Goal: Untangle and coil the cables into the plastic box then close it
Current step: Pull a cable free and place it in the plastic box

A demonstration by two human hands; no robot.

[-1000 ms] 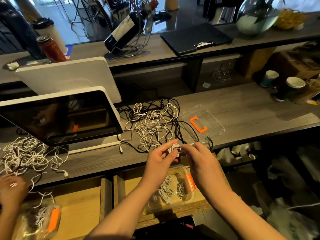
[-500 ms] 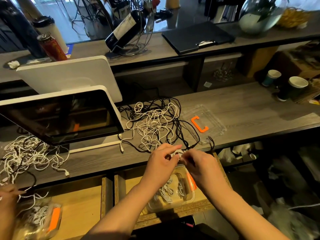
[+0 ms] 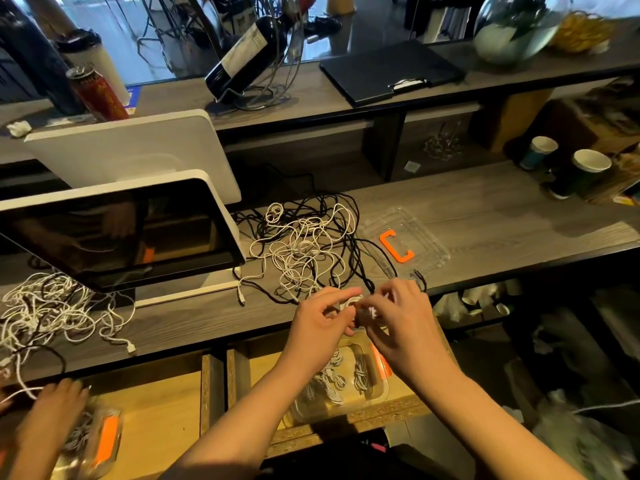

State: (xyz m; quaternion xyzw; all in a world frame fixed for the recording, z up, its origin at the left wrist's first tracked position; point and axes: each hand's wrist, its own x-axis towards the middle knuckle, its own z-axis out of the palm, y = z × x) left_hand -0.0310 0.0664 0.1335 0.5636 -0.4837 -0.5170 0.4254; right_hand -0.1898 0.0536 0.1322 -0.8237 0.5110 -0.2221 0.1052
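— Fingers (image 3: 341,299) of the left hand (image 3: 320,318) are curled and pinch one side of a small white cable bundle (image 3: 353,304), yes?

— Yes. That small bundle sits between the two hands, just above the near edge of the grey wooden bench (image 3: 485,209). The right hand (image 3: 403,315) meets it from the other side; its fingers are bent around the bundle too, though motion blur hides how exactly they grip.

— So which step is this?

— I judge it is the coiling of one cable, near its end: the bundle looks already wound, and the hands seem to tidy or tuck the last part.

— And the rest of the cables?

— Going from left to right: the big tangled heap of white and black cables (image 3: 304,247) lies on the bench behind the hands, not yet sorted. Below the hands, on the lower wooden shelf, stands the clear plastic box with an orange latch (image 3: 379,389), open, with several coiled white cables inside. To the right of the heap lies the clear plastic lid with an orange handle (image 3: 412,237), flat on the bench, well apart from the box.

— What does the next move call for?

— I think the bundle must go down into the box beside the other coils, held tight so it does not spring open. Then a new cable must be pulled free from the heap. The closing is far away; much remains tangled.
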